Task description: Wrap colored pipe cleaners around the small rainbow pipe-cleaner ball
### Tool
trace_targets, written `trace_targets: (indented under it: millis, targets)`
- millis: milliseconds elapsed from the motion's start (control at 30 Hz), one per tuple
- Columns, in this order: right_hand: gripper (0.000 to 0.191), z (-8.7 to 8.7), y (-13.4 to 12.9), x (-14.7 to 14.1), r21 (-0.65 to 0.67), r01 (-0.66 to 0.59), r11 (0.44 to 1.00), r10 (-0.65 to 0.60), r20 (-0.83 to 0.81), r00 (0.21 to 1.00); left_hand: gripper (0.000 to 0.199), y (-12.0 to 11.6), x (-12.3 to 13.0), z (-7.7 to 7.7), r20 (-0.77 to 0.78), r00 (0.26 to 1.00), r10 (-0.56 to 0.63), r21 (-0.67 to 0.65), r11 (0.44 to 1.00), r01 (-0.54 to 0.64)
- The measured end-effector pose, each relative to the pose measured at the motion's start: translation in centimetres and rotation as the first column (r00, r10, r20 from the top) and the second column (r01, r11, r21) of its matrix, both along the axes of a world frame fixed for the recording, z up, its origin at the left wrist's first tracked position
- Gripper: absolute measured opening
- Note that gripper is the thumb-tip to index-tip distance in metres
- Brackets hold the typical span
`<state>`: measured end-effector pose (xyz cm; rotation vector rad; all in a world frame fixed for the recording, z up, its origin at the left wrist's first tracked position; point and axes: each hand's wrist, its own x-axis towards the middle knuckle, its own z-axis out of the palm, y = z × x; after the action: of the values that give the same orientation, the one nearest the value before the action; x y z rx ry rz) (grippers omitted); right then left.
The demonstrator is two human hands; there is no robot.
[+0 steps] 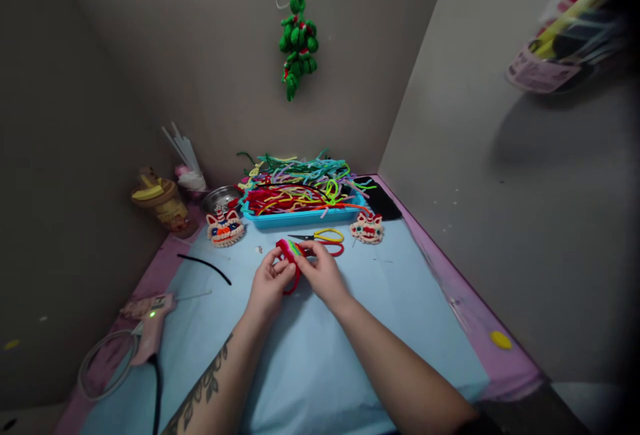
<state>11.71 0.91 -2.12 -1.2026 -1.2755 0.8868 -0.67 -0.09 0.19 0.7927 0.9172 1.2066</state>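
Observation:
Between my two hands is a small red pipe-cleaner piece (290,248) with pink, white, green and blue bands; a red strand hangs below it. My left hand (273,278) pinches its left side, thumb and fingers closed. On the right side, my right hand (320,271) grips it with thumb and forefinger. Just behind my right hand lie scissors (330,233) with one yellow and one red handle, partly hidden by the fingers. Two finished-looking pipe-cleaner animal faces, one on the left (226,229) and one on the right (367,228), rest beyond my hands.
A blue tray (280,221) heaped with coloured pipe cleaners stands at the back. At left are a pink glue gun (153,328) with its cable, a black pipe cleaner (205,265), a metal bowl (220,198) and a cup (167,211). A green ornament (299,41) hangs on the wall.

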Motion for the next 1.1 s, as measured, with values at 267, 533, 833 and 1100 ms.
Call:
trace_targets:
  millis: [267,533,833,1100]
  targets:
    - [0.013,1.4,-1.0,-0.1,0.12,0.08,0.99,-0.102,0.196,0.975,0.033,0.9,-0.7,0.0,0.135,0.984,0.114,-0.149,0.984,-0.094]
    - [0.025,0.8,-2.0,-1.6,-0.02,0.013,1.0,-0.009,0.176,0.984,0.028,1.1,-0.7,0.1,0.297,0.946,0.134,-0.104,0.989,-0.107]
    - [0.008,0.7,-1.1,-0.9,0.013,0.007,1.0,-0.008,0.053,0.999,0.016,1.2,-0.8,0.0,0.332,0.928,0.17,-0.162,0.979,-0.121]
    - [0.011,0.7,-0.4,-0.4,-0.105,-0.013,0.994,-0.001,-0.133,0.991,0.023,1.0,-0.7,0.4,0.304,0.949,0.09,-0.128,0.99,-0.053]
